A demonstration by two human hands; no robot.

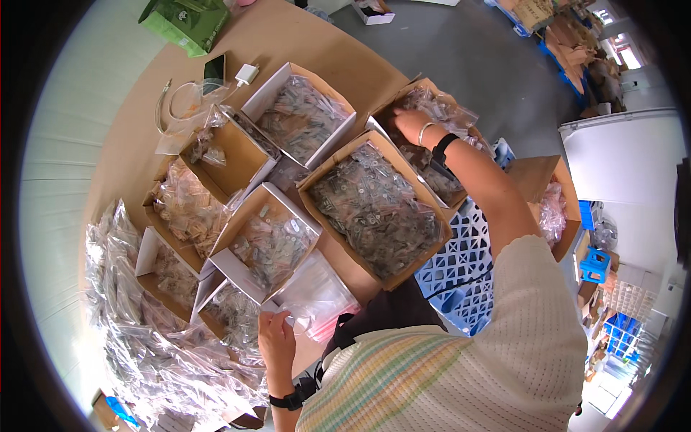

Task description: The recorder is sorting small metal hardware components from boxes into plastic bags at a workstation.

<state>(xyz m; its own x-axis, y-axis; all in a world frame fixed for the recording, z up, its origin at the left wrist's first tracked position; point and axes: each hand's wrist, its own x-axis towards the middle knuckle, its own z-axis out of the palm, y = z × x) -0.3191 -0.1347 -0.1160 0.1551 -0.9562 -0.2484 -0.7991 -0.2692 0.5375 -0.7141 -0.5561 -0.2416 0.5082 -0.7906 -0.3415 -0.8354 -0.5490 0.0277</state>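
I see the right hand (414,126) stretched far out, its fingers lowered into a carton (394,103) of small clear packets (452,115). The fingertips are hidden among these packets, so I cannot tell whether they grasp one. The left hand (277,337) is raised close to the body, fingers bent and thumb near them; a small whitish spot shows at the tips, perhaps a bag corner, but I cannot say if it is held. Just beside this hand, to its right, lies one pile of flat clear bags (317,288) with red edges.

I count eight open boxes on the table, the carton of the right hand included. Nearer to the body than the right hand is the largest box (412,176), full of greyish packets. To the left of that hand is a white-walled box (265,90), also well filled. Just beyond the left hand are one small box (237,277) with packets and another (207,294), partly covered. Farther to its left, two boxes hold packets, and a third (232,162) has only a few clear ones. The big heap of shiny bags (158,360) left of this hand is too tangled to count. Right of the right forearm stands one carton (531,178) with pinkish packets, partly cut by its flap.
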